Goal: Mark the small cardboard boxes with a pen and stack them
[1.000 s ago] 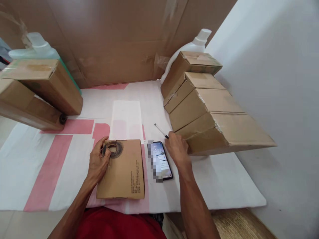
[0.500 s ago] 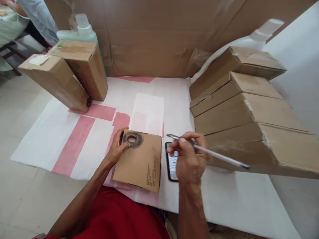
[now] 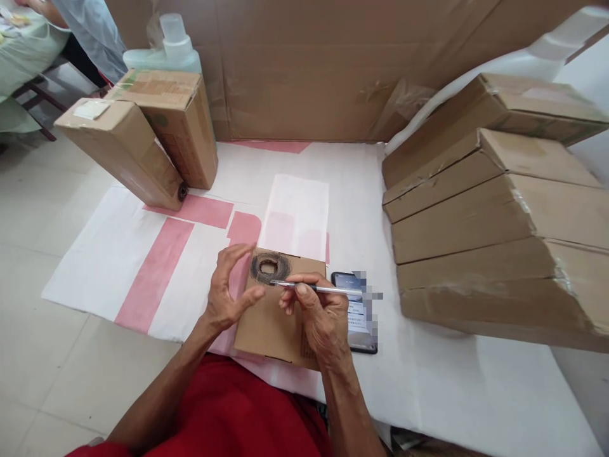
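In the head view, a flat brown cardboard box (image 3: 278,311) is seen lying on the white and pink sheet (image 3: 143,266) that covers the tabletop, near the person and a little left of centre. A dark scribbled ring (image 3: 269,267) is marked at its far left corner. The box is judged light and fairly stiff, with thin board that would dent under a hard point; it is best steadied by pressing on its left edge or taken by its two long sides.

A thin metal-coloured pen (image 3: 316,289) is pinched in the right hand (image 3: 316,314), the grip closed around the middle of its shaft, the tip pointing left at the ring and just beside it. The pen is judged slim, rigid and smooth, so a fingertip pinch near the tip suits it.

The left hand (image 3: 228,289) is held half open over the box's left edge, thumb and fingers curled apart with nothing between them; whether it touches the board cannot be told.

A smartphone (image 3: 356,311) lies just right of the box. Stacked cartons (image 3: 490,209) lean at the right, two more cartons (image 3: 143,139) at the far left
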The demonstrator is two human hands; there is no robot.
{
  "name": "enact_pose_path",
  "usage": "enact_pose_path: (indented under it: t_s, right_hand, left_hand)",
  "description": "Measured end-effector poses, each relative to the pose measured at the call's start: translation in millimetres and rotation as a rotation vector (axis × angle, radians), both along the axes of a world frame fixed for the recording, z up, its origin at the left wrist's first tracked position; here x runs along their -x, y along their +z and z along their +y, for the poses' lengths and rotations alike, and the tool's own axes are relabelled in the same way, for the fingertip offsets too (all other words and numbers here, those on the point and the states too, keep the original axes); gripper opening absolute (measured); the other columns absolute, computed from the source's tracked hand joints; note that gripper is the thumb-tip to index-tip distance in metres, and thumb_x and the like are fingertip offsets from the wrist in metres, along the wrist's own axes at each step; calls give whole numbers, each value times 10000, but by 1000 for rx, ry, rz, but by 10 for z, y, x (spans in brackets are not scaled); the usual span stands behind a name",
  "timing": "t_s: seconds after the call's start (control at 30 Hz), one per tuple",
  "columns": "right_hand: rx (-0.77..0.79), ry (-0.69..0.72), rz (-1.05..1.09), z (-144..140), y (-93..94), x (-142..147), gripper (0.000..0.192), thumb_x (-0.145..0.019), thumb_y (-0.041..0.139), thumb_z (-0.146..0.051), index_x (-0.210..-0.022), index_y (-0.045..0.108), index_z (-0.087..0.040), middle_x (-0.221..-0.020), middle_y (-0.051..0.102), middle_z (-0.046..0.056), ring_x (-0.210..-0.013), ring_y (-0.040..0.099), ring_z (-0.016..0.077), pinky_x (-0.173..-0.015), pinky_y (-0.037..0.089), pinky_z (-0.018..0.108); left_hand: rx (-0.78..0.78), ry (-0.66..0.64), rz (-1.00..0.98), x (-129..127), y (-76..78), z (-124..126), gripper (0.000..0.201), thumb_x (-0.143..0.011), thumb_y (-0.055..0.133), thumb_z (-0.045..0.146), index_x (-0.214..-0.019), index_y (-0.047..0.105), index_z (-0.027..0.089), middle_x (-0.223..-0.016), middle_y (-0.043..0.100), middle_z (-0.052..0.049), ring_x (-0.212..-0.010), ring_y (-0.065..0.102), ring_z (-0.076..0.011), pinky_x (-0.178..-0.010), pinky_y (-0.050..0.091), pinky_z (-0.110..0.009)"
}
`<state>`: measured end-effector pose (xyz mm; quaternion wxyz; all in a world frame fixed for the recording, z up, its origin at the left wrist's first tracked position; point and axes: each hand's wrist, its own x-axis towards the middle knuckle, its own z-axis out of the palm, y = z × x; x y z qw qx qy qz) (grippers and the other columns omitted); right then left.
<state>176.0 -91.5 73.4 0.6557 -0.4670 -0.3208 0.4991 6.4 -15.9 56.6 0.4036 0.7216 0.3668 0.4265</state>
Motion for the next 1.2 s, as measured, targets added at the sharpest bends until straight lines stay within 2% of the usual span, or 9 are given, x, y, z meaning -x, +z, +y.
enact_pose_path:
  t_s: [0.1, 0.2, 0.53, 0.73, 0.8, 0.9, 0.97, 1.03, 1.2]
  right_hand:
    - [-32, 49, -26, -20, 171, 50, 162, -947, 704, -346, -973, 755, -194, -680, 704, 6, -582, 652, 140, -519, 505, 249]
    - [-34, 27, -35, -25, 309, 72, 176, -934, 723, -370, -1004, 737, -209, -689, 690, -9, -576, 643, 134, -514, 493, 242]
    - [55, -196, 177, -71, 295, 143, 270, -912, 720, -455, -870, 724, -188, -599, 587, -37, -460, 509, 79, -410, 344, 189]
    - [-49, -682, 190, -81, 365, -395, 362, -772, 831, -500, -718, 616, -214, -562, 497, -77, -437, 419, 64, -396, 318, 172]
    - [-60, -524, 81, -147, 416, -566, 358, -834, 776, -507, -714, 612, -213, -600, 517, -56, -473, 442, 84, -423, 338, 202]
    - [20, 81, -115, -303, 514, -544, 454, -1015, 518, -510, -672, 542, -215, -605, 495, -28, -511, 438, 116, -472, 326, 256]
    - [38, 368, -286, -407, 602, -419, 470, -1043, 470, -472, -646, 468, -221, -592, 444, -31, -535, 420, 127, -513, 314, 278]
    - [18, 499, -443, -479, 699, -308, 446, -1046, 480, -427, -651, 433, -224, -604, 423, -33, -555, 422, 133, -554, 318, 292]
    - [-20, 591, -565, -522, 831, -250, 406, -1066, 438, -388, -694, 408, -226, -653, 493, -24, -590, 457, 127, -589, 333, 290]
  left_hand:
    - [-195, -80, 33, -24, 328, -90, 349, -909, 745, 310, -1255, 707, 277, -1004, 779, -62, -998, 697, -250, -961, 503, -425]
    - [-196, -76, -25, -42, 507, -178, 264, -917, 718, 152, -1146, 761, 277, -927, 801, -33, -871, 726, -205, -847, 538, -362]
    - [282, -2, -125, -213, 454, -423, 156, -939, 722, 251, -1070, 806, 256, -832, 792, -4, -794, 736, -152, -801, 554, -263]
    - [387, 177, -138, -104, 492, -458, 120, -923, 745, 317, -970, 818, 234, -755, 784, 6, -756, 740, -146, -815, 578, -255]
    - [464, 106, -168, -14, 530, -406, 124, -908, 763, 313, -974, 807, 217, -777, 781, -8, -751, 736, -151, -794, 582, -260]
    - [555, -28, -309, 53, 660, -321, 154, -880, 793, 278, -1021, 759, 225, -809, 749, -2, -726, 705, -134, -747, 560, -247]
    - [590, -99, -410, 60, 782, -281, 145, -868, 802, 272, -990, 738, 226, -783, 712, 9, -692, 667, -115, -703, 531, -228]
    - [633, -178, -465, 56, 901, -269, 121, -865, 802, 278, -936, 731, 211, -741, 673, 13, -652, 622, -101, -661, 499, -218]
    - [720, -287, -528, 34, 1040, -329, 125, -891, 768, 291, -944, 708, 196, -750, 622, 12, -616, 562, -87, -610, 445, -224]
